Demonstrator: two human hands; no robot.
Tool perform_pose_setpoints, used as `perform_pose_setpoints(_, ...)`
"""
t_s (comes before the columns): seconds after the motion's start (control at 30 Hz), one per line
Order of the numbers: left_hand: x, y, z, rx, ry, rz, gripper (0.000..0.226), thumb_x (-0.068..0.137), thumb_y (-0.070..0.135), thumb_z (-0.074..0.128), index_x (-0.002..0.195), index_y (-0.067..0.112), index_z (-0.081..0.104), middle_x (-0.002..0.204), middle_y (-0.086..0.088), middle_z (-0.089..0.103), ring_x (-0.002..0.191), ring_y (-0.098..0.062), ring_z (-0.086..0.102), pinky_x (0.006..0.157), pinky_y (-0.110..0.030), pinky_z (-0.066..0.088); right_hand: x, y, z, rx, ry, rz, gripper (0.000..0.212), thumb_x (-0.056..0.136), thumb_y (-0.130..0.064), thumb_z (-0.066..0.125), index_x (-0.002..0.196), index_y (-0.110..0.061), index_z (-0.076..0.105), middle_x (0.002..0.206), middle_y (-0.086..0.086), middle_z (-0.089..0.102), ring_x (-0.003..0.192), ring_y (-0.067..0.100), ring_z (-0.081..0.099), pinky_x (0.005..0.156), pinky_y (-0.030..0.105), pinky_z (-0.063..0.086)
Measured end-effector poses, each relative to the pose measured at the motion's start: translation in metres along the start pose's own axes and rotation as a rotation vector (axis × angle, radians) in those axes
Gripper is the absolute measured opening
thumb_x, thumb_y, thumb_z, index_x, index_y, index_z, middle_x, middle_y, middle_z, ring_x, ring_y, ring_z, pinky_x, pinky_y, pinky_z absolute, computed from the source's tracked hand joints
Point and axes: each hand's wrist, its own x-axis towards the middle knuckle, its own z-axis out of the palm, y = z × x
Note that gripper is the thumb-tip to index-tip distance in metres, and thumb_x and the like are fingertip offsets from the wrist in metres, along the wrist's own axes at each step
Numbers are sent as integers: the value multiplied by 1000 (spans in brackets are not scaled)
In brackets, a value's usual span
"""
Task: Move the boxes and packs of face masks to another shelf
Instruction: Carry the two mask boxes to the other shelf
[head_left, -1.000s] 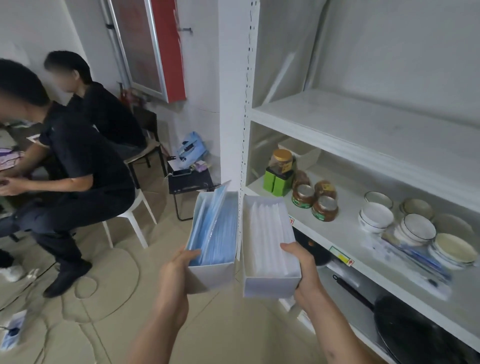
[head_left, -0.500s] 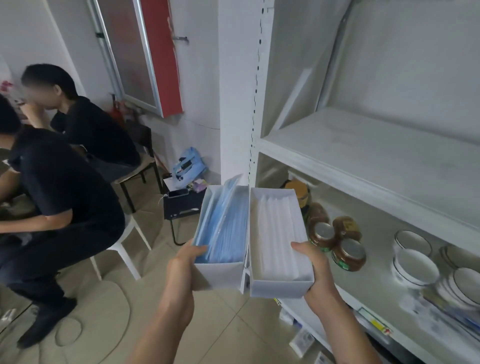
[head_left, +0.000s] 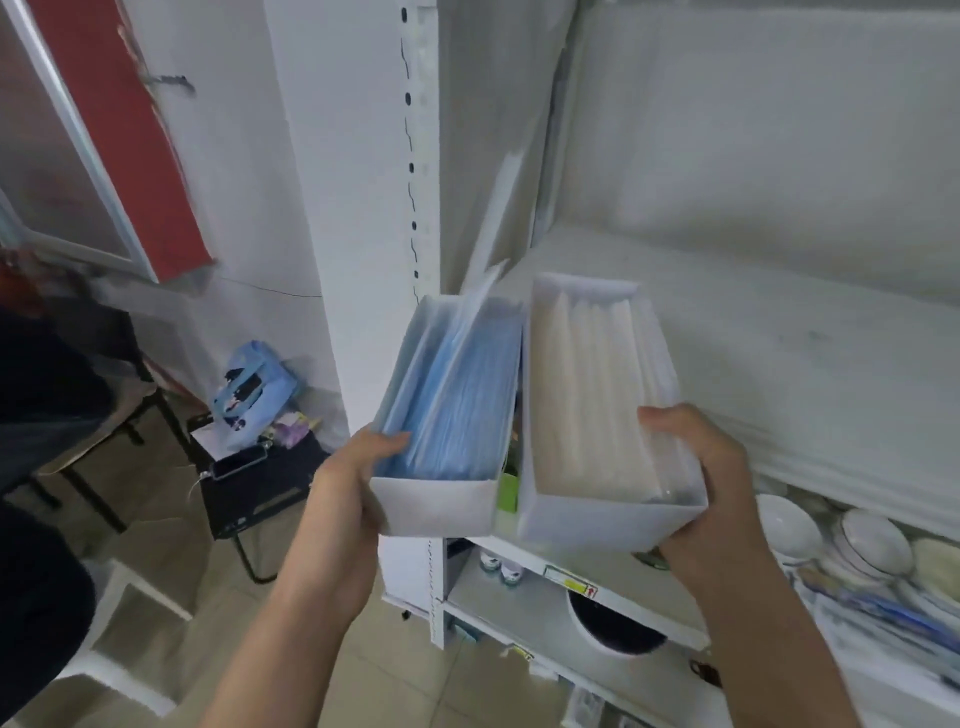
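The left hand (head_left: 345, 486) grips the box of blue masks (head_left: 447, 415) by its near end, thumb hooked over the rim and pressed onto the masks, the other fingers hidden under the base; the right hand (head_left: 698, 478) holds the box of white masks (head_left: 597, 410) the same way, thumb curled over the near rim onto the stack; a hold of this kind probably serves to keep the loose contents from sliding out, since neither box has a lid. Both boxes are carried open side up and tilted away from the person, far ends raised toward the upper shelf (head_left: 779, 332); the white box's far end hangs over that shelf's front edge, while the blue box sits just left of it, in front of the slotted white upright (head_left: 415, 156), so it would need to shift rightward to clear the post. The two boxes are side by side, close at the far end and parted at the near end, where a green thing (head_left: 508, 491) shows through the gap; I judge they are held as a pair so that both can be set down in one go. Below the upper shelf, bowls (head_left: 831, 535) stand on the next board down, to the right of the hands; the upper shelf's visible surface looks bare, which suits it as the landing place.
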Motion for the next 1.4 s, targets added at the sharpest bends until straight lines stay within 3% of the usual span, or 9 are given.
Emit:
perform_pose_setpoints(0.2, 68, 30, 51, 12, -114, 5, 24, 82, 25, 64, 100, 19, 79, 115, -11, 75, 110, -35, 69, 98, -53, 49, 48, -38, 3, 61, -31, -157, 20, 77, -22, 65, 60, -25, 75, 64, -5, 68, 56, 11, 68, 47, 24, 52)
perform_pose_setpoints(0.33, 120, 43, 88, 49, -100, 4, 26, 77, 30, 68, 98, 19, 78, 105, -8, 75, 93, -26, 70, 77, -41, 52, 99, -52, -6, 63, 24, -149, 24, 85, -22, 62, 68, -23, 79, 73, 0, 72, 63, 15, 71, 49, 26, 53)
perform_pose_setpoints(0.6, 204, 49, 121, 221, -56, -29, 54, 68, 53, 66, 110, 19, 67, 101, -10, 69, 94, -27, 64, 76, -39, 48, 180, -61, -8, 68, 98, -91, 19, 79, -27, 68, 89, -15, 79, 87, 10, 73, 71, 25, 69, 59, 31, 54)
perform_pose_setpoints(0.73, 236, 60, 137, 255, -78, -51, 47, 97, 38, 58, 125, 1, 62, 113, -22, 67, 104, -32, 64, 77, -42, 49, 203, -50, -6, 89, 143, -32, 18, 76, -30, 71, 83, -16, 79, 83, 10, 73, 65, 25, 69, 56, 28, 53)
perform_pose_setpoints(0.8, 245, 60, 136, 268, -73, -64, 48, 94, 57, 53, 112, 14, 66, 105, -14, 69, 92, -24, 67, 70, -36, 48, 208, -45, -3, 88, 158, -38, 19, 76, -35, 72, 80, -18, 81, 83, 9, 75, 66, 24, 71, 57, 29, 54)
perform_pose_setpoints(0.97, 261, 50, 117, 299, -32, -12, 101, 58, 94, 57, 136, 31, 51, 140, -1, 55, 130, -24, 52, 117, -50, 35, 221, -36, 7, 91, 285, -113, 36, 78, -49, 71, 97, -20, 81, 92, 10, 77, 77, 27, 73, 65, 32, 55)
perform_pose_setpoints(1.13, 271, 43, 119, 324, -79, 125, 56, 79, 87, 39, 128, 60, 40, 126, 20, 42, 122, -6, 38, 109, -33, 24, 225, -27, 12, 283, 448, -184, 32, 82, -44, 61, 63, -20, 68, 70, 2, 68, 57, 21, 65, 54, 27, 48)
perform_pose_setpoints(1.3, 276, 39, 120, 366, -142, 204, 50, 87, 80, 27, 127, 63, 52, 128, 24, 46, 125, -4, 42, 107, -27, 26, 229, -21, 17, 348, 661, -323, 31, 86, -35, 55, 95, -12, 75, 103, 11, 70, 92, 32, 65, 82, 41, 47)
perform_pose_setpoints(1.4, 268, 40, 123, 502, -152, 478, 58, 97, 68, 23, 146, 44, 44, 140, 31, 44, 121, 27, 35, 100, 1, 17, 225, -18, 19, 285, 739, -376, 39, 88, -36, 50, 100, -11, 78, 108, 14, 75, 96, 35, 70, 85, 41, 51)
